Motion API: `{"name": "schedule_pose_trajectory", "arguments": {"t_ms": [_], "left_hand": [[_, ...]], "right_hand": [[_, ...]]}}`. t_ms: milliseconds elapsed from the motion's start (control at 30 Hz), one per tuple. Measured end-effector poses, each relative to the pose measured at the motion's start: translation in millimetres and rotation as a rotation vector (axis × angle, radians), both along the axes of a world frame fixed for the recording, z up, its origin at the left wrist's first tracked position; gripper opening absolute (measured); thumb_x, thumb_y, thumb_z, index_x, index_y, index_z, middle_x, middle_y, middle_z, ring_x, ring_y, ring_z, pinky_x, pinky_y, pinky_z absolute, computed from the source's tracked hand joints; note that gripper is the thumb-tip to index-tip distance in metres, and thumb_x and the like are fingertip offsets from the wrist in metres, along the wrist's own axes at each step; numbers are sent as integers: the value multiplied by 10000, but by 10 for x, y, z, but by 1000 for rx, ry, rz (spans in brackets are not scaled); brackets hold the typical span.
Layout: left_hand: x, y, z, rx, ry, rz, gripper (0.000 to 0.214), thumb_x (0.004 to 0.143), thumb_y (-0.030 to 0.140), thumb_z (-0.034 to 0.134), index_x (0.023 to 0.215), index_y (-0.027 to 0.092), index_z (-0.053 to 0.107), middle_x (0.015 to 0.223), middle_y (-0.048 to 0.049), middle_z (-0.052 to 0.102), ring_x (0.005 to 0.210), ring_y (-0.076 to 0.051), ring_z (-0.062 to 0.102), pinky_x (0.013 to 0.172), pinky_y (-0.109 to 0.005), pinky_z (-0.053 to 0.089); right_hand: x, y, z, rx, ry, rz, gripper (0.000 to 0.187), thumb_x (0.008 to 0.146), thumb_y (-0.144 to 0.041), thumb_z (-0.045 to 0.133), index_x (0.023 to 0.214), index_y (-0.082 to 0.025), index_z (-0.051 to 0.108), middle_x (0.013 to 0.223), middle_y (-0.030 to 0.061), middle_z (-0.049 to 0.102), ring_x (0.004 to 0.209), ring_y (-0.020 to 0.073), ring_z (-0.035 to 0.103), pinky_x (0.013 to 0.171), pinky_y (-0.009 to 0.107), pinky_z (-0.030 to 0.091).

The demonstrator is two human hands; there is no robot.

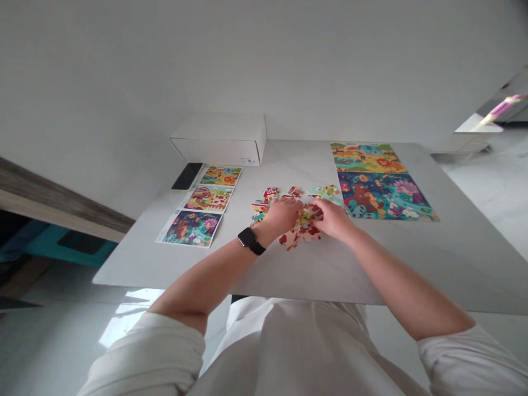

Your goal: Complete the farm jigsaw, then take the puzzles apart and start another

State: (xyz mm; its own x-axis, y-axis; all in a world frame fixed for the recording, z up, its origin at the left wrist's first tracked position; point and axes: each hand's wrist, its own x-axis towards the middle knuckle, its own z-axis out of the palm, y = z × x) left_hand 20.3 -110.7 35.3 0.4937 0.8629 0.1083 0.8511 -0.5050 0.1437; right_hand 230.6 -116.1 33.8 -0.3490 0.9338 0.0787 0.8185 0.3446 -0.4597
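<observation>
Both bare hands are at work over a loose heap of jigsaw pieces (271, 201) near the middle of a pale stone counter (412, 261), the heap's red, yellow, and green pieces spreading out from beneath the palms. The left hand (280, 215), with a black smartwatch (247, 237) on its wrist, lies on the heap's left part, its fingers (294, 205) together and slightly curled. The right hand (332, 219) is just beside it on the right part, its fingers (318, 207) closer to the left hand and lightly spread. Neither clearly shows a piece pinched between fingertips, and no piece is visibly lifted clear, though the view cannot settle whether either hand has hold of one. Just right of the heap lie two large illustrated sheets, an orange-and-yellow scene (369, 158) above a blue-and-green one (383, 196); whether they are printed or assembled cannot be told. To the left, three small picture cards (208, 198) form a column beside a black smartphone (187, 176). A white cardboard box (218, 140) sits at the counter's far edge. White sleeves (466, 357) are pushed up the forearms.
</observation>
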Motion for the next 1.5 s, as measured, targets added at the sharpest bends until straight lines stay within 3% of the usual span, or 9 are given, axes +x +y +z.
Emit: {"name": "schedule_pose_trajectory", "arguments": {"t_ms": [233, 433, 600, 800, 967, 1133, 1233, 1333, 1500], "left_hand": [[-100, -40, 110, 16, 28, -38, 292, 971, 200, 635, 1258, 182, 689, 1299, -146, 718, 1227, -311, 651, 1077, -459, 496], [-130, -65, 99, -75, 48, -165, 572, 861, 355, 825, 1357, 170, 606, 1277, -157, 718, 1226, -336, 664, 1049, -434, 507], [-97, 58, 70, -100, 81, -202, 644, 804, 376, 885, 1348, 163, 614, 1261, -168, 714, 1184, -350, 684, 1014, -430, 513], [-121, 270, 164, -179, -77, -268, 348, 818, 175, 773, 1164, 191, 738, 1166, -98, 750, 1102, -264, 706, 953, -337, 521], [-264, 275, 353, -323, -397, -97, 168, 829, 180, 706, 981, 187, 778, 926, -30, 760, 843, -172, 696, 821, -277, 536], [-342, 195, 393, -412, -691, 39, 209, 809, 281, 752, 985, 169, 745, 875, -26, 752, 791, -144, 671, 793, -270, 559], [-363, 166, 374, -446, -800, 37, 242, 823, 310, 753, 1014, 162, 731, 884, -35, 750, 785, -136, 667, 778, -267, 563], [-468, 202, 348, -374, -836, 119, 260, 834, 317, 756, 1040, 161, 722, 922, -53, 759, 799, -144, 679, 757, -270, 563], [-774, 261, 187, -216, -606, 264, 252, 869, 253, 706, 1109, 176, 725, 1059, -88, 775, 973, -215, 723, 890, -356, 595]], "right_hand": [[72, 43, -4, 161, -204, -29, 240, 960, -147, 663, 1186, -180, 734, 1233, 153, 718, 1119, 307, 695, 970, 419, 546], [149, -188, -19, 60, -120, 297, 269, 891, -310, 846, 1134, -226, 769, 1136, 106, 718, 1089, 284, 694, 984, 405, 543], [242, -238, -31, 134, -209, 229, 236, 928, -374, 809, 1091, -205, 784, 1192, 159, 691, 1165, 341, 666, 1080, 486, 507], [307, -204, 11, 37, -66, 193, 119, 929, -270, 782, 1012, -205, 728, 1016, 105, 754, 983, 274, 717, 907, 392, 541], [326, -156, 18, -165, 215, 83, 65, 929, -254, 744, 971, -224, 706, 822, 18, 736, 743, 194, 701, 707, 302, 507], [160, -34, 47, -531, 548, 4, 430, 880, -337, 816, 1276, -222, 693, 858, 7, 749, 712, 165, 699, 638, 262, 532], [26, 40, 36, -669, 567, 13, 375, 830, -338, 873, 1163, -214, 752, 868, 22, 764, 720, 152, 690, 623, 240, 541], [-62, 105, -6, -653, 547, 17, 193, 863, -340, 835, 987, -208, 768, 890, 40, 784, 726, 156, 699, 615, 239, 555], [-116, 217, 34, -377, 419, 73, 225, 966, -352, 683, 1123, -210, 760, 995, 76, 808, 838, 219, 748, 750, 340, 614]]}}
